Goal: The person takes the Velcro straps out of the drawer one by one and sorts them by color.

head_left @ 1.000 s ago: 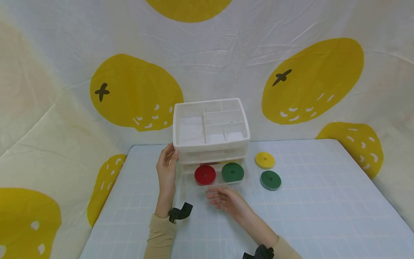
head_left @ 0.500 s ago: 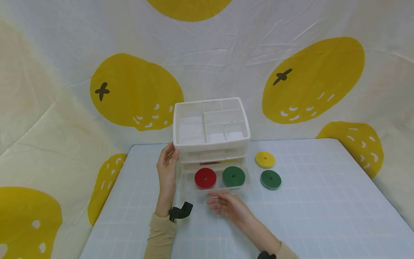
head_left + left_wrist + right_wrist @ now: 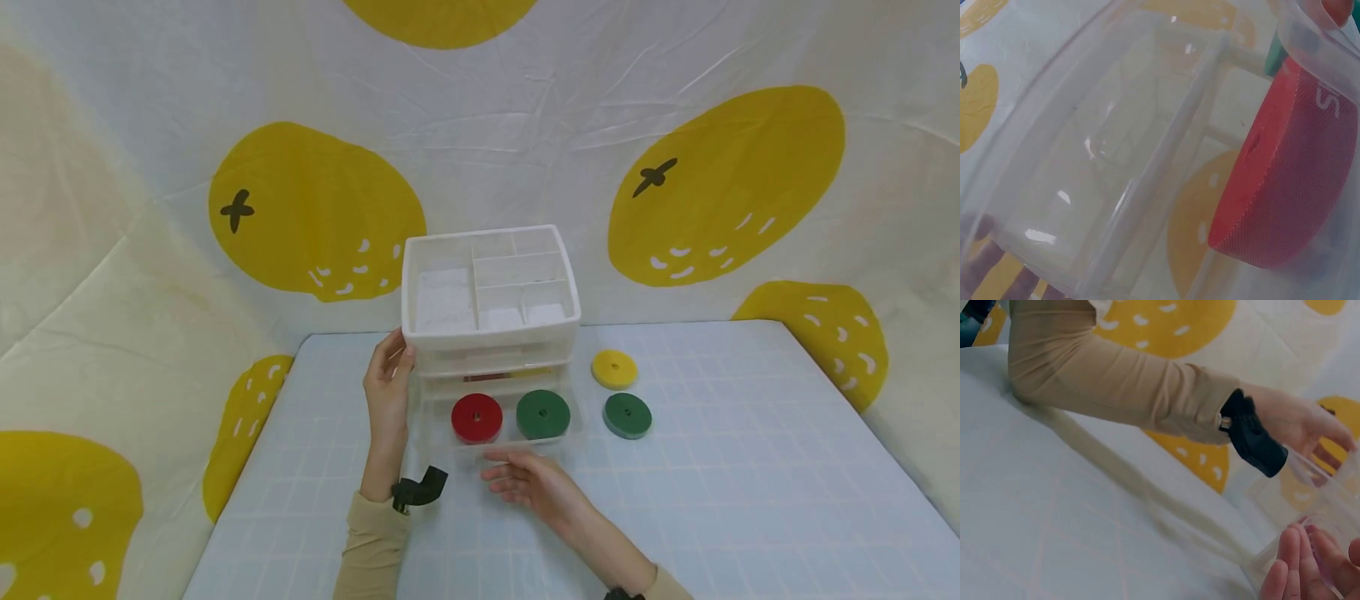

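A white drawer organizer [image 3: 491, 340] with a divided top tray stands at the table's back. Its lower clear drawer [image 3: 437, 425] is pulled out, holding a red tape roll [image 3: 477, 418] and a green tape roll [image 3: 543, 415] side by side. My left hand [image 3: 388, 392] rests against the organizer's left side, thumb at the front corner. My right hand [image 3: 536, 483] has its fingers bent at the drawer's front edge, partly hidden by clear plastic in the right wrist view. The red roll's woven-looking edge fills the right of the left wrist view.
To the right of the organizer, a yellow tape roll [image 3: 615, 369] and another green tape roll [image 3: 627, 416] lie on the pale checked table [image 3: 735, 467]. Behind hangs a white cloth [image 3: 517, 125] printed with yellow fruit.
The lower drawer has slid a little further toward me, carrying the red and green rolls. My right hand has moved back with it, while my left hand stays on the organizer.
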A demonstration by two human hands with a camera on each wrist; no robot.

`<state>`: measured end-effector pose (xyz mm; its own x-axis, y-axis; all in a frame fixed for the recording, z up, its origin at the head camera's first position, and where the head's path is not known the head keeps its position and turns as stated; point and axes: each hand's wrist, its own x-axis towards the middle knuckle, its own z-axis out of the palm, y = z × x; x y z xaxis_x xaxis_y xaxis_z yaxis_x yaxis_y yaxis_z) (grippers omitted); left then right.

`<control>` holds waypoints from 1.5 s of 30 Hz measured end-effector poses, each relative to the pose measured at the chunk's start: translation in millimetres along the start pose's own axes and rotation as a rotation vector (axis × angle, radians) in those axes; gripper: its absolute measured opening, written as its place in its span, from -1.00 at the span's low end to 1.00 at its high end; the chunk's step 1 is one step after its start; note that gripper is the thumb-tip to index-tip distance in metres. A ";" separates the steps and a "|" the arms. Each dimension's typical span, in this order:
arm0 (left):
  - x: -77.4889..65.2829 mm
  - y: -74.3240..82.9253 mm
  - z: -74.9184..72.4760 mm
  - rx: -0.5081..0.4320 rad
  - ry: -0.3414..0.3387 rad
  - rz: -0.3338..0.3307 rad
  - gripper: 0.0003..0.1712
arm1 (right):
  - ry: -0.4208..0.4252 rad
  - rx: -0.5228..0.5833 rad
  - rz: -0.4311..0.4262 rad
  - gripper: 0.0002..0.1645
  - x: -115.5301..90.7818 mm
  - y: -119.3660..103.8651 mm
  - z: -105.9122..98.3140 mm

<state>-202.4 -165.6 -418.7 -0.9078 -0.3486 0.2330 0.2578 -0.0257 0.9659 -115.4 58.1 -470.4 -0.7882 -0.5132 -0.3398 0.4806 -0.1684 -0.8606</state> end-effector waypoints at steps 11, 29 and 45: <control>0.7 0.9 -0.6 0.004 0.000 -0.009 -0.59 | -0.056 -0.073 0.001 -0.41 -10.2 -5.5 -6.4; -1.4 1.2 -2.8 0.007 -0.009 0.005 -0.61 | -0.188 -0.704 -0.154 -0.60 -43.2 -61.5 -18.3; -1.1 1.5 -1.2 0.013 -0.026 0.003 -0.61 | -0.060 -1.191 -0.394 -0.69 -46.2 -116.2 -22.4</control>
<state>-200.7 -166.4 -417.6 -0.9155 -0.3238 0.2388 0.2567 -0.0129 0.9664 -143.4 120.3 -363.2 -0.7654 -0.6435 0.0084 -0.4525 0.5289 -0.7180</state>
